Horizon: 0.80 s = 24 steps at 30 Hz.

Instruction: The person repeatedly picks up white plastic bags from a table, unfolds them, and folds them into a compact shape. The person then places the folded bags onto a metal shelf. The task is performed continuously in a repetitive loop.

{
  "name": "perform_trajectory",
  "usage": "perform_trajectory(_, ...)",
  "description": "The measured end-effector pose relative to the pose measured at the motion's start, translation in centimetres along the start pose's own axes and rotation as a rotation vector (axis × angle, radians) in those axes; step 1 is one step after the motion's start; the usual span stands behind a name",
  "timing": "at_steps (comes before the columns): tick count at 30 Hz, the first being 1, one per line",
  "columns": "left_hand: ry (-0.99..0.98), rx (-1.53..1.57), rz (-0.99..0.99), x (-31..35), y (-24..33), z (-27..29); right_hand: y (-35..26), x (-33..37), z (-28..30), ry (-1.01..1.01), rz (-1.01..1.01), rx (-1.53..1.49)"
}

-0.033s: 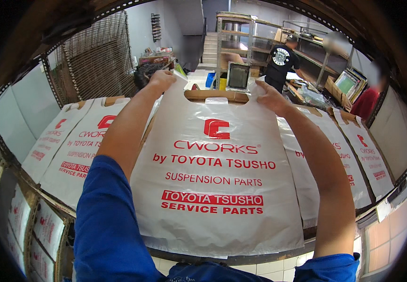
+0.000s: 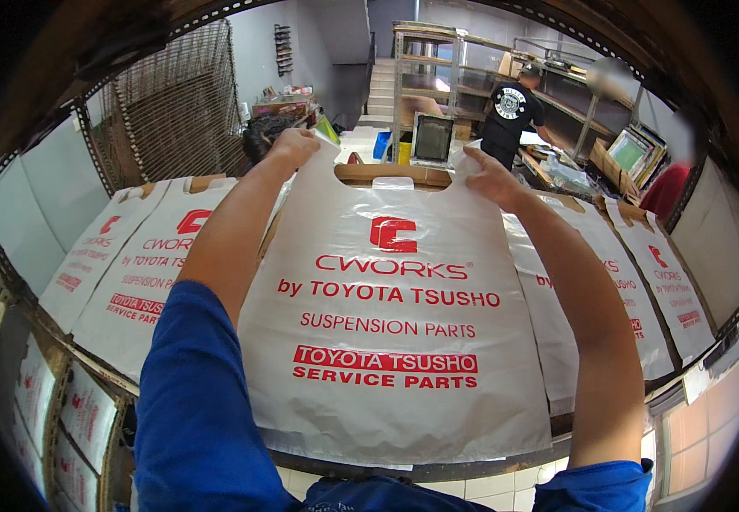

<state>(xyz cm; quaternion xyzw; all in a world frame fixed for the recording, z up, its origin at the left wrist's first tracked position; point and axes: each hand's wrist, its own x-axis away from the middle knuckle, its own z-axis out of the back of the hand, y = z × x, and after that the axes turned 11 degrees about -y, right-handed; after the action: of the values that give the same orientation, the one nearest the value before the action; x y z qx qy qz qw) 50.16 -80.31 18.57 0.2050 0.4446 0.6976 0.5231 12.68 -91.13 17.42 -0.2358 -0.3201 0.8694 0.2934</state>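
A white plastic carrier bag [image 2: 395, 311] with red print lies spread out in front of me, its two handles pointing away. At the far left corner my left hand [image 2: 295, 147] is closed, pinching the left handle. The right handle is pinched by my right hand [image 2: 489, 177], with thumb and fingers together. Between the handles, brown cardboard [image 2: 404, 174] shows behind the bag's top edge. Both my arms reach forward over the bag, one along each side.
More printed bags lie on boards to the left [image 2: 143, 256] and right [image 2: 664, 282]. Further bags sit on rack levels [image 2: 79, 418] at lower left. Beyond are a metal shelf [image 2: 425, 77], a person in a black shirt [image 2: 510, 111], and a person's red sleeve [image 2: 664, 192].
My hands and the bag keep their places. At the far right, the person in red has shifted slightly.
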Motion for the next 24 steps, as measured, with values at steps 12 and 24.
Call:
perform_trajectory(12, 0.350, -0.590, -0.016, -1.1, 0.9, -0.5, -0.6, -3.0, 0.1, -0.026, -0.166, 0.111)
perform_trajectory(24, -0.227, -0.781, -0.463, 32.0, 9.9, 2.8, 1.4, -4.4, 2.6, 0.194, -0.118, 0.741)
